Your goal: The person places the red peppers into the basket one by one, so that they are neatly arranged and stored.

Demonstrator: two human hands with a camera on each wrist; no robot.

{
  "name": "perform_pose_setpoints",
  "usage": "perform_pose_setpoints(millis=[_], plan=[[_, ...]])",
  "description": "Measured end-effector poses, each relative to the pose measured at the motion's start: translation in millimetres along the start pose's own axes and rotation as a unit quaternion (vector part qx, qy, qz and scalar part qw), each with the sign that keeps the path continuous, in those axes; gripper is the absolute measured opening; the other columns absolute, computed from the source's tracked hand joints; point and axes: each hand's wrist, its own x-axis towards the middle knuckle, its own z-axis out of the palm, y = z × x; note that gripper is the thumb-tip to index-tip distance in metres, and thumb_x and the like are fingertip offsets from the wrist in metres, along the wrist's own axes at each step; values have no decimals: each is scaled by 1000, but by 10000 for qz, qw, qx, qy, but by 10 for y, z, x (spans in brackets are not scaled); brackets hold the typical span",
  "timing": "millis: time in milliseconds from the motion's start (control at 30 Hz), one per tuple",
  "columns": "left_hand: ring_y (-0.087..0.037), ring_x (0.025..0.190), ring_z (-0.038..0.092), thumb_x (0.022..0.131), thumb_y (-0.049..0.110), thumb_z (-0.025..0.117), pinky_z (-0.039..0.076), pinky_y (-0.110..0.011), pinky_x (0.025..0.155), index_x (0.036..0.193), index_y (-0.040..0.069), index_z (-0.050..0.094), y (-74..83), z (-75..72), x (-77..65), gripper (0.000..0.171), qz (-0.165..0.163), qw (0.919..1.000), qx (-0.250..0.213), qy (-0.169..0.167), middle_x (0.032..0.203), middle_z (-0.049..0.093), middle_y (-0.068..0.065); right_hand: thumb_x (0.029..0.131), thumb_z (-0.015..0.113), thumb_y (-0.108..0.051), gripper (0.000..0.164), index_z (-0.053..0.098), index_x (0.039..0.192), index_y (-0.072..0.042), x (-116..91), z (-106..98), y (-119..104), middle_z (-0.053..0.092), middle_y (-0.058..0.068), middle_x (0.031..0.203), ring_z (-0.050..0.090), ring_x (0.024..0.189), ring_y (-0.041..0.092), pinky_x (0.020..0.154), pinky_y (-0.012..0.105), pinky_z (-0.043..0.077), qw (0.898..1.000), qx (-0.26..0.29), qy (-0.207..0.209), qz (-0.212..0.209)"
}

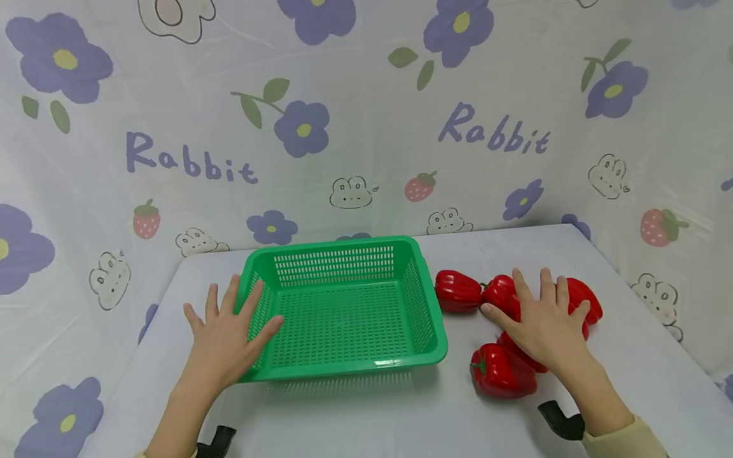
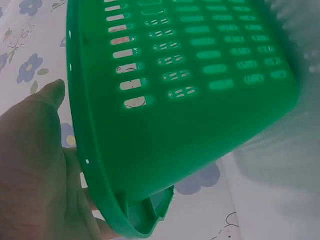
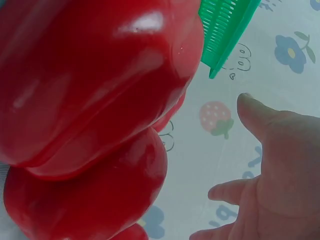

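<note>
A green plastic basket (image 1: 343,324) with slotted walls stands on the white table, its inside bare. Over its left rim my left hand (image 1: 223,340) is spread, fingers straight; in the left wrist view the hand (image 2: 35,170) lies alongside the basket's rim (image 2: 95,150). My right hand (image 1: 546,324), fingers spread, hovers above a group of red bell peppers to the right of the basket. One bell pepper (image 1: 504,370) lies nearest the front, another (image 1: 458,291) beside the basket. The right wrist view shows the right hand (image 3: 280,175) apart from a large bell pepper (image 3: 100,75).
A white cloth with purple flowers, rabbits and strawberries (image 1: 420,187) hangs behind the table (image 1: 366,420). Black straps (image 1: 561,421) show at both wrists. Several peppers, such as the one at the right (image 1: 584,299), lie partly under my right hand.
</note>
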Motion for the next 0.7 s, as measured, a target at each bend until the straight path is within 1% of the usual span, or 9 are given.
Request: perform_pose_setpoints(millis=[133, 300, 433, 567, 633, 700], plan=[[-57, 138, 11, 96, 66, 42, -3, -81, 96, 157, 15, 29, -20, -13, -68, 80, -71, 10000, -21, -18, 157, 19, -27, 85, 61, -64, 103, 22, 153, 1, -8, 11, -7, 8, 43, 148, -1, 135, 62, 90, 83, -5, 10000, 16, 13, -20], [-57, 138, 14, 97, 62, 45, 1, -80, 97, 155, 10, 31, -90, -24, -171, 80, -182, 9995, -224, 159, 156, 21, -28, 88, 57, -65, 99, 22, 153, 2, -49, 14, 74, 10, 42, 147, 2, 134, 61, 91, 84, -1, 9999, 41, 136, -81], [-56, 137, 17, 97, 58, 49, 5, -79, 98, 155, 7, 30, -163, -20, -246, 79, -264, 9973, -598, 342, 155, 23, -29, 91, 51, -66, 98, 21, 152, 4, -87, -9, 212, 11, 43, 146, 2, 134, 62, 91, 84, 0, 9996, 80, 235, -117], [-54, 137, 19, 97, 53, 54, 12, -75, 101, 155, 6, 27, -217, -24, -313, 80, -352, 9924, -1075, 480, 155, 22, -28, 92, 54, -62, 95, 24, 150, 6, -113, -46, 346, 14, 43, 145, 7, 133, 62, 92, 83, 6, 9991, 81, 394, -156], [-53, 137, 20, 97, 52, 55, 17, -73, 102, 156, 6, 25, -245, -19, -342, 81, -434, 9895, -1300, 453, 156, 20, -27, 92, 56, -59, 93, 25, 150, 7, -120, -69, 402, 15, 43, 145, 11, 131, 62, 93, 83, 10, 9987, 75, 469, -188], [-52, 138, 19, 96, 51, 57, 20, -73, 101, 157, 8, 22, -273, -8, -373, 82, -536, 9859, -1551, 340, 158, 18, -25, 92, 58, -57, 92, 24, 150, 7, -117, -96, 457, 16, 43, 144, 12, 131, 63, 93, 82, 12, 9983, 122, 523, -237]])
